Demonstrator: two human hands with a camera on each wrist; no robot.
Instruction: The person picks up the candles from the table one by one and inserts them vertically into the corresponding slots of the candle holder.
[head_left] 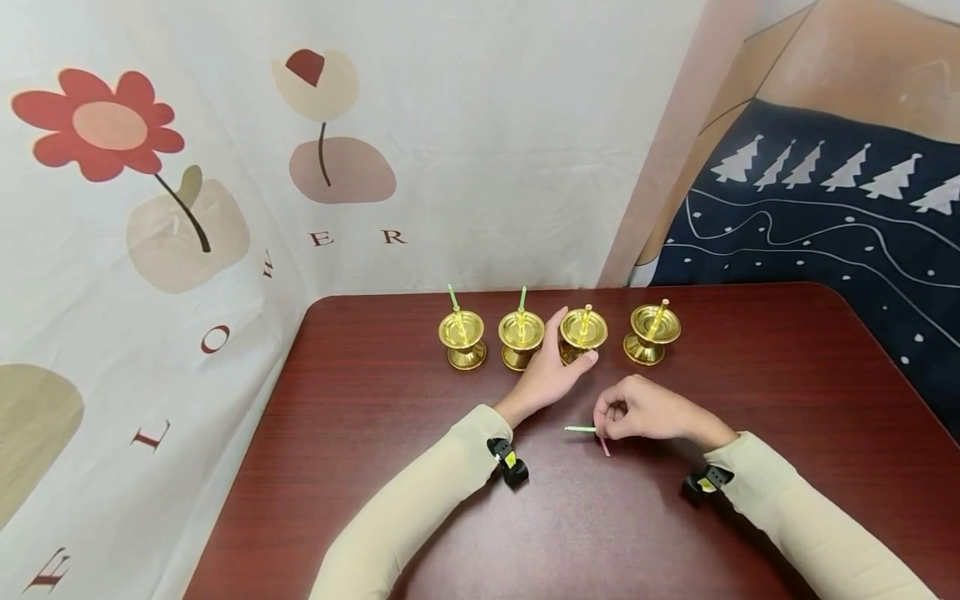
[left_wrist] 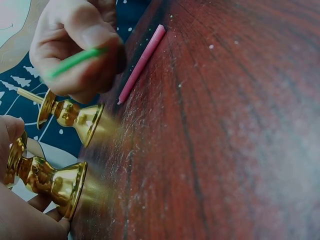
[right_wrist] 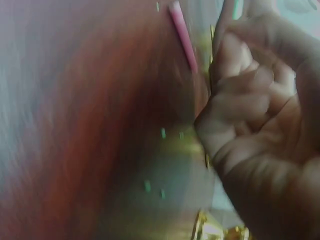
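Four... several brass candle holders stand in a row along the back of the table. My left hand grips the third holder from the left, thumb on its near side and fingers along its left. In front of it, my right hand pinches a thin green candle above the table. A pink candle lies on the table below the right hand. Slim green candles stand upright in the first holder and the second holder. The fourth holder stands apart on the right, only its spike showing.
The dark red wooden table reaches back to a white printed cloth. A navy cloth with white trees hangs at the right. Tiny green bits lie on the tabletop.
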